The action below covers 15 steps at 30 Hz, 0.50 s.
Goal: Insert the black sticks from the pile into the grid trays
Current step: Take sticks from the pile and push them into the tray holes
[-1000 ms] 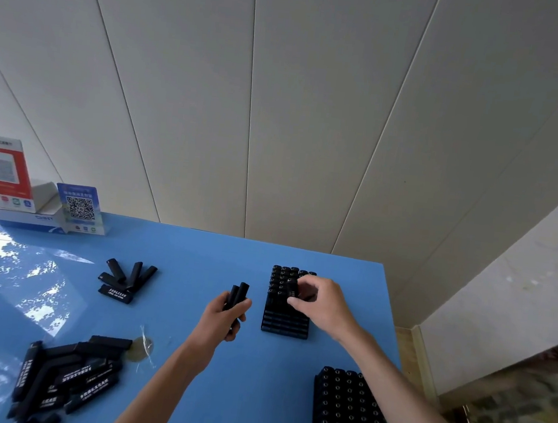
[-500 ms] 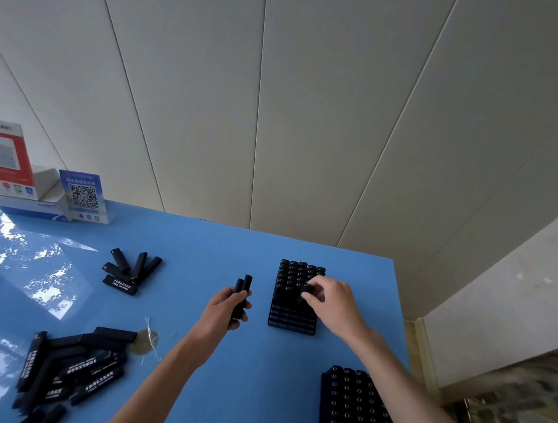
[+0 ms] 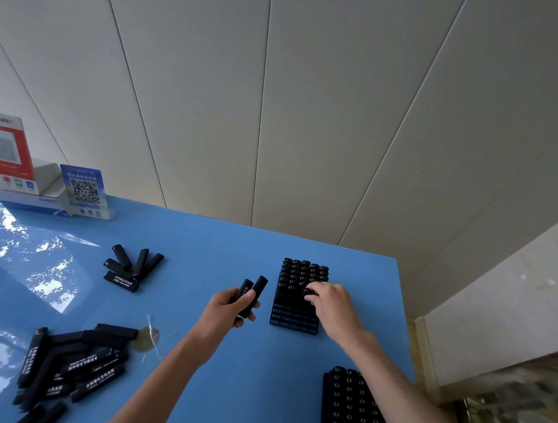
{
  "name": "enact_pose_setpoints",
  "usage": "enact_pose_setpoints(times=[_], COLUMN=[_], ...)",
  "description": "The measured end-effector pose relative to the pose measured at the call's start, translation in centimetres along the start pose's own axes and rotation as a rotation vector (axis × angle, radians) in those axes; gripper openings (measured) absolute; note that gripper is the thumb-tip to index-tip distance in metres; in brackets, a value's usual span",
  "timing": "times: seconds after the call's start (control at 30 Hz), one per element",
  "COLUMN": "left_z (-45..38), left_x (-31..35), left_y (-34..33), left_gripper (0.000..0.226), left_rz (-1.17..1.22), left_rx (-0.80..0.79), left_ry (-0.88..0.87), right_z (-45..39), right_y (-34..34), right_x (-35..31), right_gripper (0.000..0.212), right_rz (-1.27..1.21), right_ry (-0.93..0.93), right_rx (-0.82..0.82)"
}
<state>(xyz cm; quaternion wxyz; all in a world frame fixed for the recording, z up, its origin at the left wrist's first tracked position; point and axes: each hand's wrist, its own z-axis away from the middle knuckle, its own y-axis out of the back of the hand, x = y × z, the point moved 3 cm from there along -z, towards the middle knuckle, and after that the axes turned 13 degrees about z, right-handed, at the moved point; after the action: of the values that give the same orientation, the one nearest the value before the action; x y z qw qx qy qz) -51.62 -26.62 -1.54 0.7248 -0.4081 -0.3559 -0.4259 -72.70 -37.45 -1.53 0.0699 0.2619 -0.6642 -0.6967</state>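
Observation:
On the blue table a black grid tray (image 3: 295, 318) lies ahead, its far rows filled with upright black sticks (image 3: 302, 270). My right hand (image 3: 331, 306) is over the tray's middle, fingertips pinching a black stick down among the filled rows. My left hand (image 3: 226, 309) hovers just left of the tray and grips two black sticks (image 3: 253, 289) that point up and away. A big pile of black sticks (image 3: 72, 365) lies at the near left. A smaller pile of sticks (image 3: 132, 266) lies farther back.
A second black grid tray (image 3: 357, 422), full of sticks, sits at the near right by the table's right edge. Two QR-code stands (image 3: 83, 190) and a white box (image 3: 36, 199) stand at the far left against the panelled wall. A clear scrap of film (image 3: 149, 335) lies beside the big pile.
My right hand has slid nearer along the tray, from its far rows to its middle. My left hand still holds the sticks beside the tray. The view has tilted slightly.

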Motion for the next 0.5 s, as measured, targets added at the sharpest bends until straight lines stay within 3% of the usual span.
enact_pose_setpoints(times=[0.5], left_z=[0.5], left_x=[0.5], left_y=[-0.9], left_gripper=[0.031], left_rz=[0.024], left_rx=[-0.051], left_ry=[-0.005], right_z=[-0.5], right_y=[0.4], right_x=[-1.1], right_gripper=[0.029], right_rz=[0.177], right_ry=[-0.111], right_rx=[-0.047])
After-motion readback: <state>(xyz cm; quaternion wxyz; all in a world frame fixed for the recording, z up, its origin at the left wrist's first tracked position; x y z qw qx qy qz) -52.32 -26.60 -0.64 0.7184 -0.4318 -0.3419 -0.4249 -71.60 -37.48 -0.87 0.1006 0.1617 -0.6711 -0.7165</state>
